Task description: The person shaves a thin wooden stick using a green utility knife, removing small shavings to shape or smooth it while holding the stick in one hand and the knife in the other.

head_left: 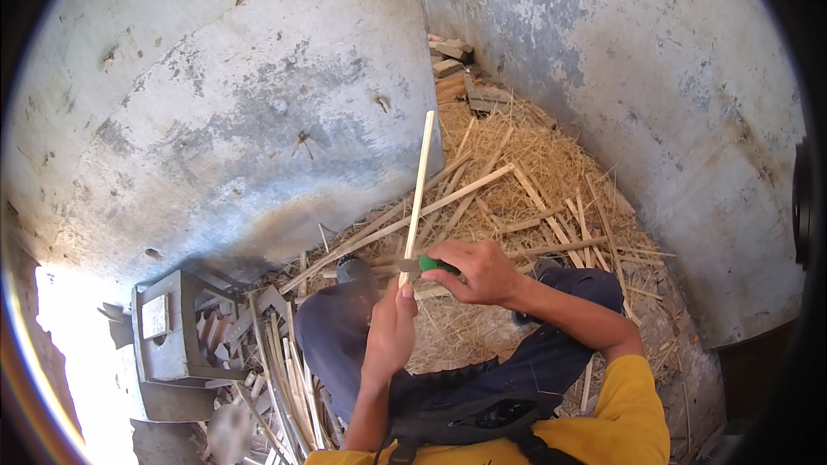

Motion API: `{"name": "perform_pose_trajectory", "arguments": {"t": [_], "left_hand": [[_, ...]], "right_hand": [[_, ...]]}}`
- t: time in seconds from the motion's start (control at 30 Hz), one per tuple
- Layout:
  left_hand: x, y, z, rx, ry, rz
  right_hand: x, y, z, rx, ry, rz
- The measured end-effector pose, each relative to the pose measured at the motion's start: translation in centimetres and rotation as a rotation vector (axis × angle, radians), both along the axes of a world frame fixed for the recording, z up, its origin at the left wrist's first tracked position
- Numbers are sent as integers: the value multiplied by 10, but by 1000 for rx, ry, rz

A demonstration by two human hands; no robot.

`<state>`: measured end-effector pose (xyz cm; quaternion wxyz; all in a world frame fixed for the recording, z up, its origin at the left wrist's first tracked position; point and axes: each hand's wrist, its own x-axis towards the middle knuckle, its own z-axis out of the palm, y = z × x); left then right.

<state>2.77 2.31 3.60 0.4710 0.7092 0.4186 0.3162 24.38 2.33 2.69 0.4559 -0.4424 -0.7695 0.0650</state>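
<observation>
My left hand (393, 333) is closed round the lower end of a pale, narrow wooden strip (419, 185). The strip stands nearly upright in front of me, its top leaning slightly right. In my right hand (479, 272) is a knife (438, 265) with a green handle. Its short, dull blade points left and lies across the strip just above my left fingers. Whether the edge bites into the wood is too small to tell. Both hands are between my bent knees, above a floor strewn with shavings.
Straw-coloured shavings (538, 145) and long loose strips (457, 194) cover the floor ahead. At left, a grey wooden frame (165, 363) stands beside a bundle of strips (293, 383). Peeling walls (284, 112) rise ahead and right. Bricks (448, 67) lie in the far corner.
</observation>
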Motion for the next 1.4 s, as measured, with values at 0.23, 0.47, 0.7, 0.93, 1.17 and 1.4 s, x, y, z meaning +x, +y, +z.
{"name": "perform_pose_trajectory", "arguments": {"t": [0.23, 0.47, 0.7, 0.93, 1.17, 1.4], "left_hand": [[-5, -5, -9, 28, 68, -2], [-3, -18, -14, 23, 121, 21], [-25, -32, -33, -106, 134, -27], [-39, -52, -38, -28, 117, -40], [-42, -15, -44, -139, -26, 87], [-22, -4, -29, -128, -103, 21]], "right_hand": [[5, 3, 8, -27, 34, -105], [38, 27, 9, 84, 56, -208], [67, 47, 19, -48, 14, -294], [135, 77, 11, -191, 146, -636], [94, 51, 9, -227, 107, -364], [34, 25, -5, -99, -50, -12]]}}
